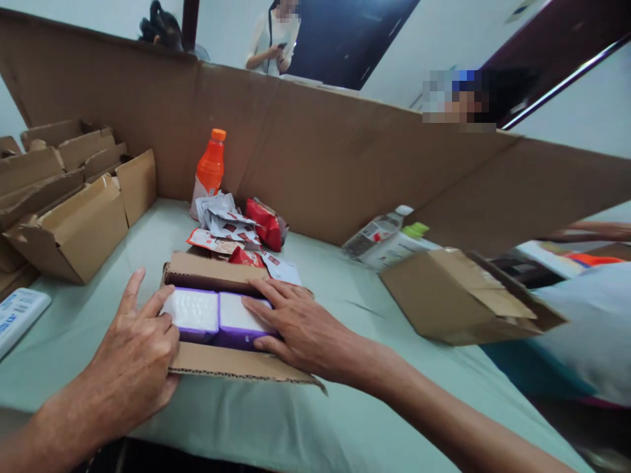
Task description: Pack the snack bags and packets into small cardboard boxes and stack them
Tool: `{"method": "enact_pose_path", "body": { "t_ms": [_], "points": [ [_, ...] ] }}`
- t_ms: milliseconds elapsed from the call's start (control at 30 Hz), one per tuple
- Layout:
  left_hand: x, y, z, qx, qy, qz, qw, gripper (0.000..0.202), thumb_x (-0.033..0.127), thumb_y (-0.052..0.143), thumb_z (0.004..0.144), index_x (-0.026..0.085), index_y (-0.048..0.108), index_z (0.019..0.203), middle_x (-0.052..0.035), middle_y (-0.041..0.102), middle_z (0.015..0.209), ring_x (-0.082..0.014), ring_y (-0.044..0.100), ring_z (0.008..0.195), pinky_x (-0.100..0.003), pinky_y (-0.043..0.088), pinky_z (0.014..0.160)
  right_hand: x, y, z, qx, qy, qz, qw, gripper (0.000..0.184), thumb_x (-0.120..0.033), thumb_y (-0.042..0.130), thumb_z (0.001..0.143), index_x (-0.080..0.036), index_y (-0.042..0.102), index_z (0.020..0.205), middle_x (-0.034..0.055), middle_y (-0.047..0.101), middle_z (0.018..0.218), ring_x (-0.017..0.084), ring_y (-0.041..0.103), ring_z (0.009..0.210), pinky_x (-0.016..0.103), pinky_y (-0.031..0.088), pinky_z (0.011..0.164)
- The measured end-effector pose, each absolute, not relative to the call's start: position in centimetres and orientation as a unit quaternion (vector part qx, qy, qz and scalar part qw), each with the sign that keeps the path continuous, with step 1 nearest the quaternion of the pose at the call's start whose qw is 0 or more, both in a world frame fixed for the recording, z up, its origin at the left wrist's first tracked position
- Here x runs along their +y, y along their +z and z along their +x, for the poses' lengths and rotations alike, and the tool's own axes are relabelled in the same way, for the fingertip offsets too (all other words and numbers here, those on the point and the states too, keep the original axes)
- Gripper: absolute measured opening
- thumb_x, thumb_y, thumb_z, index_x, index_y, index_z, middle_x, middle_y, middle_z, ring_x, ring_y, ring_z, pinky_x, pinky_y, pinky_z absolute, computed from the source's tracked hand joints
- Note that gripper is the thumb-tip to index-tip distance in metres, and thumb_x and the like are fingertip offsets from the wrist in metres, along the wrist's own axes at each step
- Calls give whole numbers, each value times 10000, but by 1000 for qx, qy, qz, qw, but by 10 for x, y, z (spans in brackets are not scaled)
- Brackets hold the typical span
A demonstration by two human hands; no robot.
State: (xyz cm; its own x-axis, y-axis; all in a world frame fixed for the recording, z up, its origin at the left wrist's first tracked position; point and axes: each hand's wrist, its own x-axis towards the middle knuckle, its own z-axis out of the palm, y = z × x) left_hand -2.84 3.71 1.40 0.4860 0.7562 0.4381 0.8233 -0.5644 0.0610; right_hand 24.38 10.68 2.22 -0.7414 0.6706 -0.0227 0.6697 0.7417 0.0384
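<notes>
An opened cardboard box (236, 362) lies in front of me, its flaps spread. Two purple-and-white packs, apparently tissues, sit side by side inside: a left pack (194, 312) and a right pack (239, 314). At the box's left end, my left hand (142, 345) grips the cardboard with curled lower fingers, one finger raised and another reaching the left pack's edge. My right hand (308, 325) lies over the right pack, fingers apart and stretched across its top, with the box's right end partly hidden beneath.
Behind the box are an orange bottle (210, 164), silvery sachets (229, 220) and a red packet (266, 223). Several cardboard boxes (93, 226) stand left, above a white-and-blue pack (20, 318). Right are bottles (377, 233) and another box (438, 295). People are beyond the cardboard wall (315, 151).
</notes>
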Motion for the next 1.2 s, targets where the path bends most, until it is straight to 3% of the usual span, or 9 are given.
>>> {"method": "enact_pose_path", "body": {
  "t_ms": [167, 267, 400, 533, 667, 800, 933, 1033, 1200],
  "points": [
    [39, 10, -30, -455, -220, -861, 58, 147, 123, 685, 571, 150, 696, 716, -79, 744, 746, -428, 660, 1180, -738, 204, 1223, 99, 29, 237, 943, -18, 333, 5, 283, -295, 493, 1031, -196, 715, 1176, 176, 648, 1353, 340, 606, 1232, 579, 466, 1036],
    [35, 7, -37, -415, -238, -877, 47, 383, 107, 665, 614, 150, 714, 992, -125, 756, 1101, -412, 565, 1319, -707, 167, 1249, 95, 37, 241, 950, -69, 299, -54, 298, -215, 435, 1036, -208, 722, 1116, 113, 744, 1198, 288, 651, 1192, 564, 462, 1055],
    [24, -1, -51, -420, -296, -856, 51, 686, 48, 598, 800, 218, 489, 1455, -151, 252, 1683, -384, 283, 1538, -658, 220, 1255, 92, 41, 271, 878, -63, 391, -270, 245, -267, 513, 1018, -232, 710, 1160, 91, 750, 1227, 273, 668, 1204, 519, 528, 1021],
    [18, -17, -57, -490, -368, -791, -7, 678, 149, 613, 927, 286, 374, 1546, -101, 351, 1638, -308, 412, 1480, -487, 416, 1203, 83, 25, 294, 799, -94, 467, -367, 214, -351, 567, 1005, -271, 720, 1132, 61, 777, 1159, 256, 730, 1098, 425, 606, 918],
    [23, -29, -49, -519, -395, -757, -32, 564, 251, 560, 991, 237, 392, 1528, -81, 640, 1358, -225, 618, 1290, -336, 523, 1105, 67, -7, 286, 852, -173, 381, -316, 410, -485, 374, 1070, -295, 664, 1289, 59, 757, 1232, 260, 708, 1160, 468, 587, 967],
    [32, -29, -42, -537, -383, -751, 5, 532, 274, 559, 1011, 216, 405, 1517, -68, 696, 1233, -196, 694, 1153, -293, 546, 1060, 62, -19, 281, 867, -179, 353, -301, 527, -583, 361, 1049, -288, 541, 1447, 95, 700, 1338, 296, 650, 1252, 530, 542, 1029],
    [39, -26, -35, -526, -383, -759, 31, 580, 190, 588, 992, 228, 390, 1536, -103, 589, 1397, -220, 602, 1287, -335, 508, 1111, 90, -8, 285, 821, -133, 410, -374, 542, -472, 509, 1022, -287, 438, 1526, 123, 549, 1521, 305, 516, 1404, 515, 495, 1091],
    [41, -26, -30, -536, -393, -746, 50, 678, 148, 608, 962, 305, 348, 1569, -94, 306, 1650, -295, 407, 1473, -469, 447, 1179, 116, -4, 281, 828, -118, 413, -362, 690, -512, 518, 1007, -261, 299, 1610, 155, 400, 1629, 325, 394, 1491, 574, 424, 1146],
    [40, -31, -35, -548, -374, -748, 3, 769, 168, 554, 973, 333, 190, 1630, -36, 172, 1725, -296, 252, 1564, -528, 328, 1260, 115, -29, 287, 878, -146, 371, -266, 693, -553, 640, 924, -257, 459, 1524, 167, 574, 1479, 349, 568, 1340, 570, 512, 1054]
  ]
}}
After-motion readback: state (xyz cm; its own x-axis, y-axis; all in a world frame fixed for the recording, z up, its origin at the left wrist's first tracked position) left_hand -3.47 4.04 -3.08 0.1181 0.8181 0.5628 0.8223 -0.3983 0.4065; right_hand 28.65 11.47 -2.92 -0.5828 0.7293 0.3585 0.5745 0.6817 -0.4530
